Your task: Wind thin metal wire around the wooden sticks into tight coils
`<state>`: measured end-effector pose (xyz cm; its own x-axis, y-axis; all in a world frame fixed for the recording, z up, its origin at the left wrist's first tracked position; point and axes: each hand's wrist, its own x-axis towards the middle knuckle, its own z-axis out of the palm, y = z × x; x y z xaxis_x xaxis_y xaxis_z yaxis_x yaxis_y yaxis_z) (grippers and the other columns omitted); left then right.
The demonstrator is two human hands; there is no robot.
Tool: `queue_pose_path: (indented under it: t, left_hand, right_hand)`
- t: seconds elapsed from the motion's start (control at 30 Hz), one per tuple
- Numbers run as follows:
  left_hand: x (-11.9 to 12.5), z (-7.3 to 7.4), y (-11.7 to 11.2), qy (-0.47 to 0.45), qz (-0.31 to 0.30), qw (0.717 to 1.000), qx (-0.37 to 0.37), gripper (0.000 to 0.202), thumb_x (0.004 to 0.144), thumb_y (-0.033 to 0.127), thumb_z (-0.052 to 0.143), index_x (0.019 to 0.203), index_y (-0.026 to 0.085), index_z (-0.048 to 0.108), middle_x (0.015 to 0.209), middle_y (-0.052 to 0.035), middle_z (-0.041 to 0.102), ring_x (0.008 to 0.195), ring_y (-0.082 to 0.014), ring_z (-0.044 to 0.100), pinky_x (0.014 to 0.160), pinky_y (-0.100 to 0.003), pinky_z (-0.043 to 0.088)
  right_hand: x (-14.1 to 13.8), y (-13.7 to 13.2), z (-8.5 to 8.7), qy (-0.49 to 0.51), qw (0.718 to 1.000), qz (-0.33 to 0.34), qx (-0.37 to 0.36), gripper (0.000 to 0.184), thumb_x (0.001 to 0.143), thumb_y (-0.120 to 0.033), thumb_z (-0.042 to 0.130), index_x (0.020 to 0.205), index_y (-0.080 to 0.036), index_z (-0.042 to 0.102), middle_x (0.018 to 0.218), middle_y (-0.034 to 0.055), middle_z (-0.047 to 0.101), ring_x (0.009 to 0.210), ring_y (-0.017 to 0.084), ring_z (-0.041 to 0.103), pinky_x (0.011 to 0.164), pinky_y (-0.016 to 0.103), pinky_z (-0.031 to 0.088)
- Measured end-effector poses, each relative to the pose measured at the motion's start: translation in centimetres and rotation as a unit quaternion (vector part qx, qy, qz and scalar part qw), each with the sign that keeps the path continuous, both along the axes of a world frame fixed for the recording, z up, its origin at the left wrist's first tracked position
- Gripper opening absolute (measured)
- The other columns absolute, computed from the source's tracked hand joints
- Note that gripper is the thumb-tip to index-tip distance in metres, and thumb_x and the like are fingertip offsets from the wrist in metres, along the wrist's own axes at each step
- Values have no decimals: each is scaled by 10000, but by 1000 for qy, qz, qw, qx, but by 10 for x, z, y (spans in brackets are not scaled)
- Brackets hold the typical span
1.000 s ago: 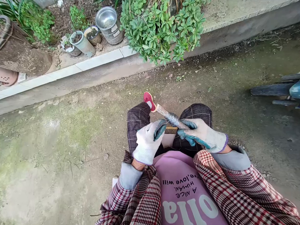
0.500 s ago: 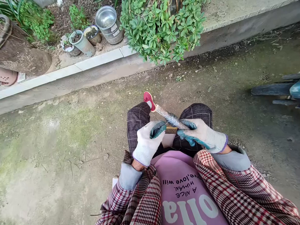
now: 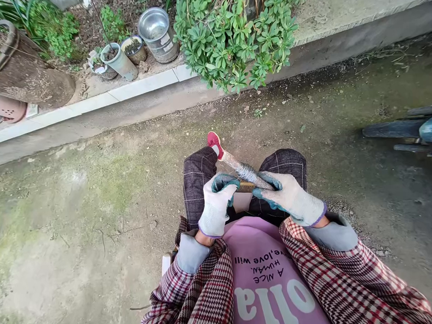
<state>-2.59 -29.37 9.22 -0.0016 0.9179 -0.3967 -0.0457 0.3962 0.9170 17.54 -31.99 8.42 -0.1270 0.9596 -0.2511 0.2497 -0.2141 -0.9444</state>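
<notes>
I sit with both hands in white gloves with teal palms, held above my knees. A thin rod wrapped in silvery wire (image 3: 245, 170) slants from my right hand up and left toward my red shoe (image 3: 214, 144). My right hand (image 3: 292, 198) is closed around the rod's near end. My left hand (image 3: 217, 205) has its fingers curled against a short yellowish wooden piece (image 3: 246, 186) that lies between the two hands, just under the rod. How the wooden piece joins the rod is hidden by the gloves.
A concrete kerb (image 3: 141, 86) runs across ahead. Behind it stand a leafy green bush (image 3: 235, 34), a metal bucket (image 3: 157, 33), small pots (image 3: 120, 61) and a large brown pot (image 3: 22, 70). A dark vehicle part (image 3: 408, 127) sits at the right. Bare mossy ground lies to the left.
My left hand has moved right, closer to the right hand, and its fingers have curled in tighter by the wooden piece. The right hand and rod have barely shifted.
</notes>
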Motion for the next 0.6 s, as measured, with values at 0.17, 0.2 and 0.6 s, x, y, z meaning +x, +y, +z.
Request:
queue_pose_path:
  t: [0.17, 0.2, 0.6]
  left_hand:
    - [-3, -4, -6, -82, -5, 995, -58, 195, 637, 314, 758, 757, 181, 681, 550, 81, 542, 427, -51, 384, 420, -202, 313]
    - [-4, -4, -7, -88, -10, 995, -55, 201, 645, 314, 763, 772, 180, 684, 553, 83, 537, 431, -50, 384, 426, -201, 321]
    - [-24, -23, -12, -73, -136, 987, -44, 269, 803, 398, 747, 883, 145, 706, 677, 2, 646, 572, -109, 555, 565, -241, 476]
  right_hand:
    - [4, 3, -3, 10, 1000, 6, -29, 354, 823, -469, 789, 1036, -186, 777, 706, -4, 660, 673, 181, 602, 567, 264, 431]
    - [5, 4, -3, 9, 1000, 11, -27, 361, 825, -476, 790, 1035, -183, 776, 704, -7, 654, 666, 174, 592, 560, 260, 420]
    - [8, 6, 1, 90, 995, 25, -27, 338, 807, -488, 796, 838, -165, 702, 701, -3, 627, 625, 131, 511, 573, 258, 435]
